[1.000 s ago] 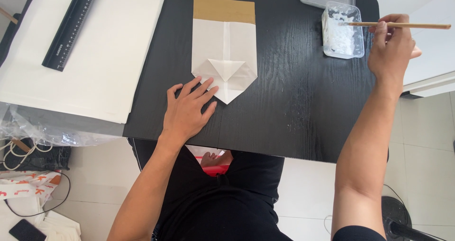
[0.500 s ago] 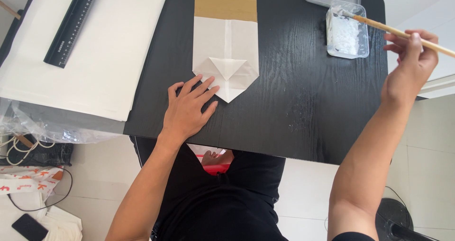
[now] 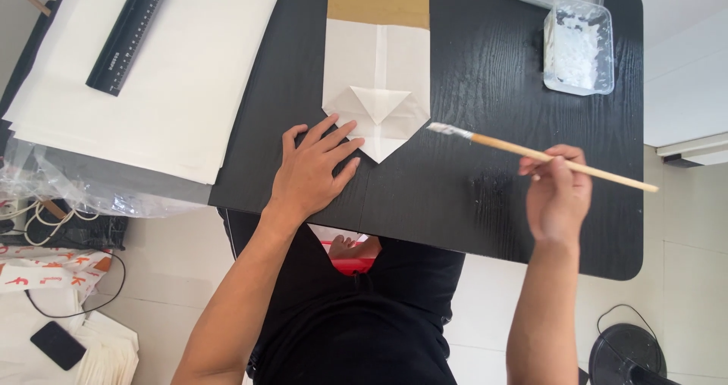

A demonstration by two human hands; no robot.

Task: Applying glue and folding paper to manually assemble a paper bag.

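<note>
At the far left edge of the black tabletop (image 3: 485,203), a stack of white sheets (image 3: 174,74) overhangs the corner with a black ruler (image 3: 129,32) lying on it. The left hand (image 3: 311,169) lies flat with fingers spread, gripping nothing, its fingertips pressing the lower left of the folded paper bag (image 3: 377,78), which sits mid-tabletop toward the far edge. The bag looks light, thin and easily creased or slid; pinning it flat by a folded flap seems the safest hold. Bare tabletop lies open to its right and toward the near edge. The right hand (image 3: 557,195) pinches a slim wooden brush (image 3: 542,156), its white-tipped bristles just beside the bag's pointed fold. A clear tub of white paste (image 3: 578,48) stands near the far right corner.
</note>
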